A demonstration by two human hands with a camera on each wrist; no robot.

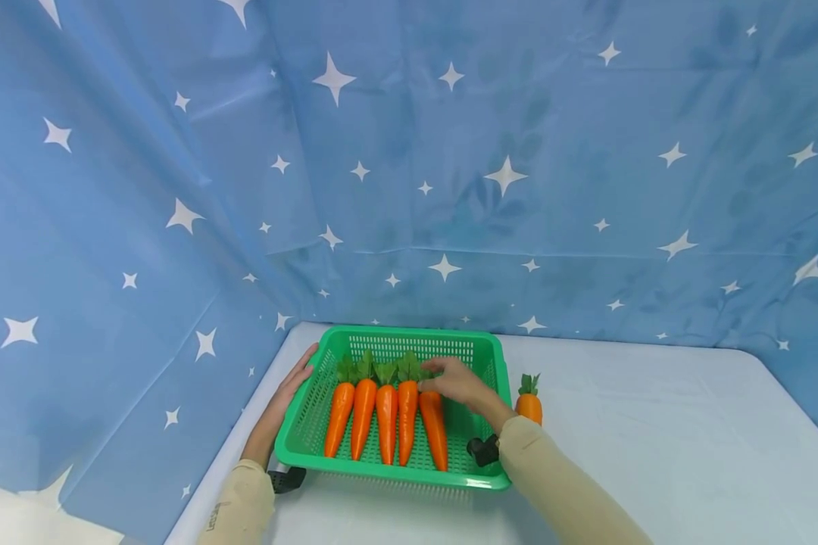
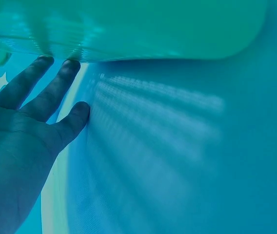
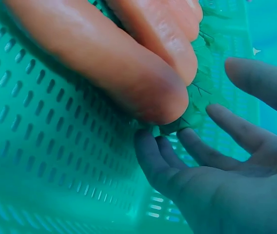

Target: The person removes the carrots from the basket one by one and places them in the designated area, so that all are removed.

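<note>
A green plastic basket (image 1: 395,471) with slotted walls holds several orange carrots (image 1: 363,416) side by side, their leafy tops at the far end. My left hand (image 1: 293,387) is at the basket's left side; in the left wrist view its straight fingers (image 2: 55,95) reach up to the basket's underside or wall. Inside the basket, my right hand (image 1: 458,382) is over the leafy end of the rightmost carrot (image 1: 435,435). The right wrist view shows its fingers spread and loosely bent by that carrot's top, not closed around it. Fingertip contact with the leaves is unclear.
Another carrot (image 1: 529,409) lies on the white table (image 1: 641,439) just right of the basket, partly hidden by my right forearm. A blue curtain (image 1: 409,204) with white stars hangs behind and to the left of the table.
</note>
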